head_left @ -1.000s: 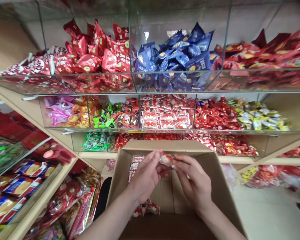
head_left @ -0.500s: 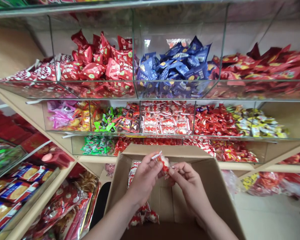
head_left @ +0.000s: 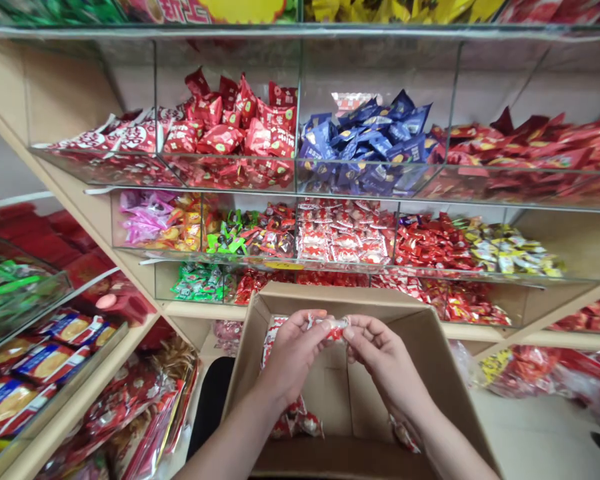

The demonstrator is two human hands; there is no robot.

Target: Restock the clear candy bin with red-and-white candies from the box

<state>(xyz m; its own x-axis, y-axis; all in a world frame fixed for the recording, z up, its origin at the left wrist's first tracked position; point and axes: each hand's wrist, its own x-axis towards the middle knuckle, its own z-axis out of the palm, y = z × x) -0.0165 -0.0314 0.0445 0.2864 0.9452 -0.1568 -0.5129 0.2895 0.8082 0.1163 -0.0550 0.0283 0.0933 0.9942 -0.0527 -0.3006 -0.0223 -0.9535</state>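
Observation:
My left hand (head_left: pixel 300 353) and my right hand (head_left: pixel 375 347) pinch a small wrapped candy (head_left: pixel 336 329) between them, in a red, white and clear wrapper. Each hand grips one end of it. Both hands hover over an open cardboard box (head_left: pixel 330 447). Inside the box, more red-and-white wrapped candies (head_left: pixel 297 423) lie along the left side, partly hidden by my left arm. Another one (head_left: pixel 404 433) shows beside my right forearm. On the middle shelf, straight ahead, similar candies (head_left: pixel 343 233) lie in neat rows in a glass-fronted compartment.
Glass-fronted shelves hold red packets (head_left: pixel 240 120), blue packets (head_left: pixel 370 137) and green-wrapped sweets (head_left: pixel 199 283). To the left, biscuit packs (head_left: pixel 50 360) sit on a slanted shelf. Bagged goods (head_left: pixel 525 370) rest at floor level on the right.
The candy has turned from tilted to nearly level between my hands. The camera view has shifted, so the shelves sit farther right on the left side and more of the top shelf shows.

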